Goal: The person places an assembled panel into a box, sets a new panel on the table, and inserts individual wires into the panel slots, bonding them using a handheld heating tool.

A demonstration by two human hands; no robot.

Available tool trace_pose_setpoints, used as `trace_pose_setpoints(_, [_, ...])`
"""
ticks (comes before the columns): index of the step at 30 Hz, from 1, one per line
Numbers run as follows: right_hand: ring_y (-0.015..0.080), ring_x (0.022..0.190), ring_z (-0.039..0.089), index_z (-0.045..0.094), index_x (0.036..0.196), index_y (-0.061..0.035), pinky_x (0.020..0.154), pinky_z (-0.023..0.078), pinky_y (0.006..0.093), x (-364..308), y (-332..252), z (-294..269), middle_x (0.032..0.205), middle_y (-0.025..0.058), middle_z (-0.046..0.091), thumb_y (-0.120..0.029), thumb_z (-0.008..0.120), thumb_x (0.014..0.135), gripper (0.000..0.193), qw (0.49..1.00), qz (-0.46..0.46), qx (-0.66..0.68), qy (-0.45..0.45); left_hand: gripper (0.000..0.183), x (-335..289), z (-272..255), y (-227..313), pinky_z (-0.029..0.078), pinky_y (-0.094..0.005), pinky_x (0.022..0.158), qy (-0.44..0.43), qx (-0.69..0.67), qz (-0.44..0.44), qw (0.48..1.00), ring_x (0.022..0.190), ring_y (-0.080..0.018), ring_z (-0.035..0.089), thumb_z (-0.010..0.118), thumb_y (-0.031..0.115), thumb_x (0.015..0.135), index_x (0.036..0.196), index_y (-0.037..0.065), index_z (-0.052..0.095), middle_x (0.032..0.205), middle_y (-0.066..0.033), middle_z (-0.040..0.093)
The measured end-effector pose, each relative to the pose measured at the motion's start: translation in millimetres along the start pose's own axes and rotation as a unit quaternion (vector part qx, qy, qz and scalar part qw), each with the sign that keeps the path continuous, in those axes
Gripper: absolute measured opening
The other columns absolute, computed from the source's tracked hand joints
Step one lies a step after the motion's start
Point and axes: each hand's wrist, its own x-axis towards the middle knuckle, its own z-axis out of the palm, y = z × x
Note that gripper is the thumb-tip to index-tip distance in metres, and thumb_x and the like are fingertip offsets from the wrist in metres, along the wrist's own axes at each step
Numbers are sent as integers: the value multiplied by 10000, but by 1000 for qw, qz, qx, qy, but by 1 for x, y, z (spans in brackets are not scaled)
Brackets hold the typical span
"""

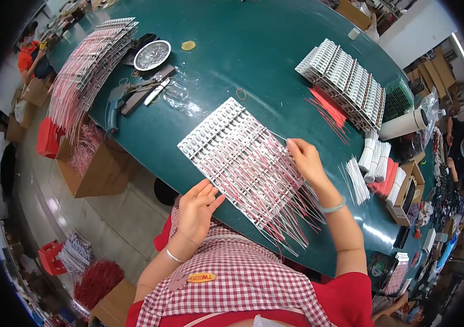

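In front of me on the green table lies a white perforated panel [210, 133] with rows of small metal parts. Many thin pink and white wires [275, 210] run across it and hang loose past its near right end. At its right edge my right hand [307, 161] has thumb and index finger pinched on a thin wire that leads to the panel. My left hand [195, 211] is beside the panel's left edge, fingers stretched out and thumb apart, holding nothing that shows. Whether its fingertips touch the edge I cannot tell.
Wired panels [93, 62] are stacked at far left, near a metal bowl [152, 55] and a blue-handled tool [113, 111]. Bare panels [346, 79], red wires [330, 106], white wire bundles [371, 152] and a white bottle [403, 126] stand right. A cardboard box [93, 174] is on the floor.
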Motion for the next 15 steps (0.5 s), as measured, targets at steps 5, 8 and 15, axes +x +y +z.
trace_pose_setpoints(5, [95,847,555,690,1065,9,767,454,265,5,-10,-11,922,20,650,-362,658,979,382,965,135,173,-145,607,9,-7,5,503,-432,1028,-16,-14,-17,1000,1169,-243,574,585,-56,848,1409,-132,367,1301,-184,543])
trace_pose_setpoints(8, [95,878,584,629,987,-9,776,476,261,-1,-22,-10,924,39,649,-311,704,947,314,957,89,201,-192,567,16,-14,7,516,-401,994,-27,-29,4,999,1141,-210,574,595,-64,823,1366,-82,430,1266,-149,557])
trace_pose_setpoints(15, [89,833,654,572,1212,6,748,541,244,11,-99,3,1001,64,699,-33,673,938,294,949,-19,260,-176,568,25,-18,74,527,-373,956,-103,-56,156,981,1127,-187,568,630,-53,806,1356,-42,487,1248,-108,576])
